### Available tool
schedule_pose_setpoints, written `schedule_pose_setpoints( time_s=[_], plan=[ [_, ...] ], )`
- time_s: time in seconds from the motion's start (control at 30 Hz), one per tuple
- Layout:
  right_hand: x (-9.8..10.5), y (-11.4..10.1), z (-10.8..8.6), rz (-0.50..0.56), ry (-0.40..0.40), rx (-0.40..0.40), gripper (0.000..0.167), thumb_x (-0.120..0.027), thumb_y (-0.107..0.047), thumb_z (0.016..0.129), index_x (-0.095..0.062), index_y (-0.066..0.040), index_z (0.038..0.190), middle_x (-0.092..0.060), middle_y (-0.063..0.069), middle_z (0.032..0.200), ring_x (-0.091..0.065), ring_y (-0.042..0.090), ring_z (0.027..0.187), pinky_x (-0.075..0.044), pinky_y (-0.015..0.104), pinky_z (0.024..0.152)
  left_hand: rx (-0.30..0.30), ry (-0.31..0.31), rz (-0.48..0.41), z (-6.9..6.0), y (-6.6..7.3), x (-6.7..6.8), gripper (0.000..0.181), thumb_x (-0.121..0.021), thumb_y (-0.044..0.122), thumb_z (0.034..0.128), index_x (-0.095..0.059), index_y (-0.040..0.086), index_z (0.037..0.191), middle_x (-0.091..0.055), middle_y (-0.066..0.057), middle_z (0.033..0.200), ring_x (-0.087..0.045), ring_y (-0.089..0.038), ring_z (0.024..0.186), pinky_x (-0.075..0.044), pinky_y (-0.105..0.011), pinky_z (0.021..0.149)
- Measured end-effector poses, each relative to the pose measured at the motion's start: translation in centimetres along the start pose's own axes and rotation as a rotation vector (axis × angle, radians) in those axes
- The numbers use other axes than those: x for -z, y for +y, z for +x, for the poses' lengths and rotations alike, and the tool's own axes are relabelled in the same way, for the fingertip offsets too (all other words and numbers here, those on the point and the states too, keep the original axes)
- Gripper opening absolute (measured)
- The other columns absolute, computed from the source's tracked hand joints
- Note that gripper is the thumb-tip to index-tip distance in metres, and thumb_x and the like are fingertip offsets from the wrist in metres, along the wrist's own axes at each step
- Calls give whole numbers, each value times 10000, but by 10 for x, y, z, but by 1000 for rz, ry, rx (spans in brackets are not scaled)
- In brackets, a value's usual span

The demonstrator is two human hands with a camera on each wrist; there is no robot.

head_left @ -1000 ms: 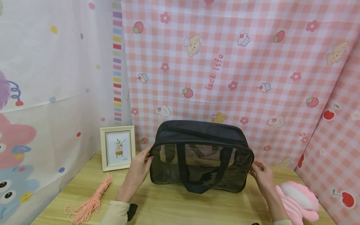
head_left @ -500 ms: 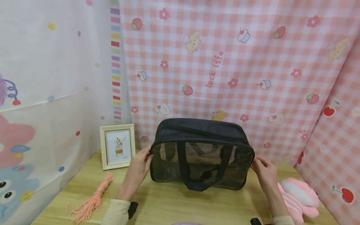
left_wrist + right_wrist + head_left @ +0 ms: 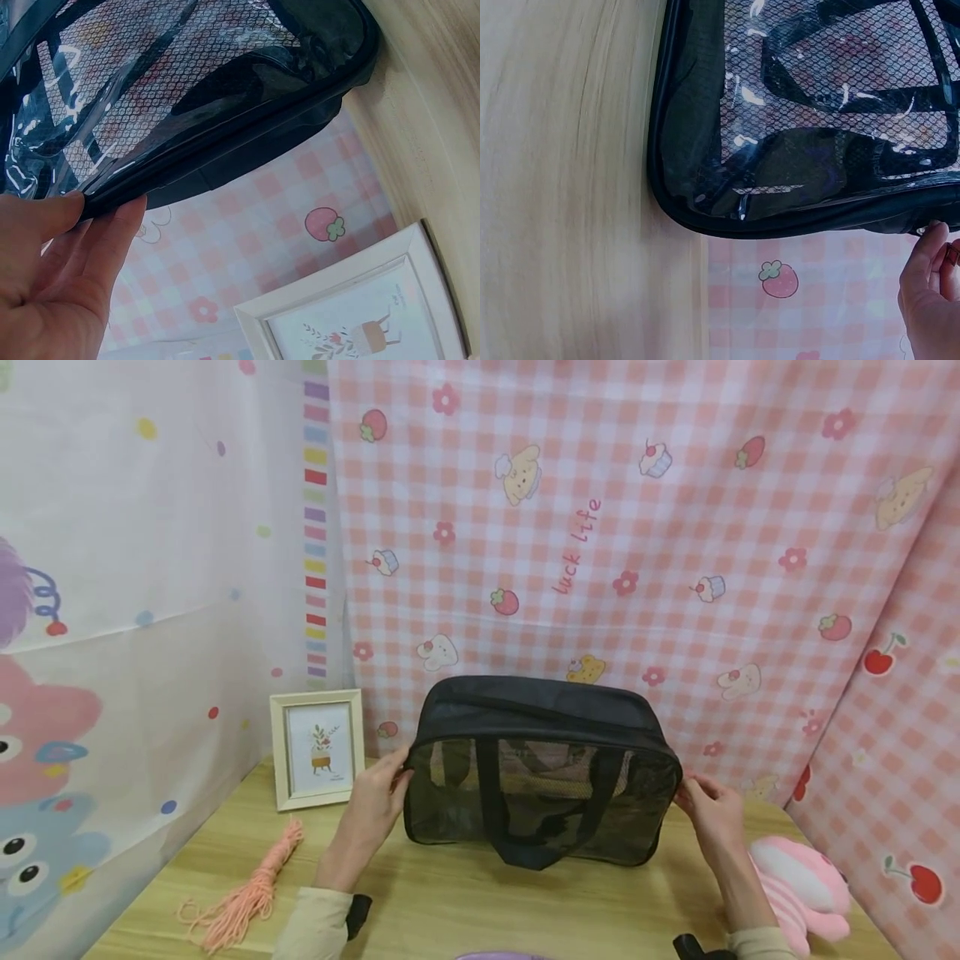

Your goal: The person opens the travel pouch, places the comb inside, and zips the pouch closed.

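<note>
A black handbag with a see-through front, mesh behind and two dark straps stands upright on the wooden table. My left hand pinches its left edge; in the left wrist view, the thumb of my left hand lies on the front side and the fingers behind the piping. At the opposite end, my right hand pinches the upper right edge of the bag. The right wrist view has the fingertips of my right hand at the dark trim, beside a small shiny piece that may be a zip pull.
A cream picture frame stands behind my left hand. Peach yarn lies on the table at the left, a pink plush toy at the right. Something purple shows at the bottom edge. A checked cloth hangs behind.
A purple thing has come into view at the bottom edge as the head view shifts a little. Both hands keep their grip on the bag, which stays in place.
</note>
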State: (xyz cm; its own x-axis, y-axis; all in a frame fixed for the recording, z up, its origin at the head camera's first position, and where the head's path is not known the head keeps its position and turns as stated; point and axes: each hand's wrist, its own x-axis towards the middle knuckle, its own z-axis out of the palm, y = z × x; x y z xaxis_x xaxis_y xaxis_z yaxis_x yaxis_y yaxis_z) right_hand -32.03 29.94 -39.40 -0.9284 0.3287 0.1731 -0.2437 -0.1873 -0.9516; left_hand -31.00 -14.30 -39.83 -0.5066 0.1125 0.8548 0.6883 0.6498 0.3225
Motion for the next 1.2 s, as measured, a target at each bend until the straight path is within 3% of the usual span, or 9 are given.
schedule_pose_setpoints(
  time_s=[0.27,0.47,0.63,0.77,0.9,0.97,1.0,1.1,1.2],
  plan=[
    [-1,-8,4,-59,-24,-3,246,-546,-39,937,-685,-158,773,-642,-43,768,-615,60,693,-538,179,702,-1,-3,20,2,-1,0,438,-693,-152,773,-597,-112,1198,-657,-242,1005,-668,-305,809,-568,-327,635],
    [0,-20,6,37,-97,65,218,-557,-28,943,-697,-102,793,-658,-15,790,-637,63,727,-543,187,698,12,-3,26,2,-1,0,436,-689,-144,784,-595,-96,1207,-658,-229,1005,-670,-305,813,-569,-327,644],
    [22,-2,35,78,-190,159,84,-617,-38,914,-695,-8,909,-666,54,849,-659,126,774,-555,238,728,18,-12,37,2,0,0,432,-691,-136,787,-601,-85,1207,-662,-210,983,-669,-300,807,-567,-323,637],
    [43,20,58,132,-248,184,116,-642,-16,892,-702,33,979,-680,103,895,-678,179,794,-563,266,719,-1,-16,34,3,0,0,427,-686,-134,792,-607,-72,1207,-663,-208,980,-665,-305,818,-566,-330,647],
    [28,-1,38,60,-218,164,80,-661,-60,890,-725,-31,928,-672,68,884,-669,148,766,-560,234,694,-8,-27,34,5,-2,1,418,-679,-134,798,-616,-49,1203,-664,-198,983,-663,-307,838,-566,-336,669],
    [13,-24,19,-24,-199,133,78,-655,-105,904,-726,-91,876,-662,23,856,-653,102,751,-552,211,701,-1,-27,33,5,-2,2,416,-677,-136,799,-621,-40,1199,-664,-195,989,-663,-306,845,-567,-334,677],
    [7,-31,15,-17,-204,129,97,-646,-91,908,-725,-94,852,-661,21,840,-650,97,740,-551,203,690,3,-25,34,5,-2,2,418,-676,-136,799,-621,-37,1201,-664,-193,990,-664,-305,843,-567,-334,677],
    [-3,-49,8,-52,-227,113,149,-617,-64,923,-716,-118,824,-661,4,822,-646,79,737,-548,192,689,17,-25,30,4,-1,2,416,-669,-133,808,-618,-34,1209,-660,-196,1020,-662,-304,863,-567,-330,686],
    [-5,-61,9,-155,-255,117,140,-599,-88,939,-703,-127,853,-667,-8,827,-647,74,742,-547,194,689,37,-40,20,1,0,1,416,-662,-122,821,-608,-34,1224,-653,-202,1060,-659,-306,896,-567,-323,695]
  ],
)
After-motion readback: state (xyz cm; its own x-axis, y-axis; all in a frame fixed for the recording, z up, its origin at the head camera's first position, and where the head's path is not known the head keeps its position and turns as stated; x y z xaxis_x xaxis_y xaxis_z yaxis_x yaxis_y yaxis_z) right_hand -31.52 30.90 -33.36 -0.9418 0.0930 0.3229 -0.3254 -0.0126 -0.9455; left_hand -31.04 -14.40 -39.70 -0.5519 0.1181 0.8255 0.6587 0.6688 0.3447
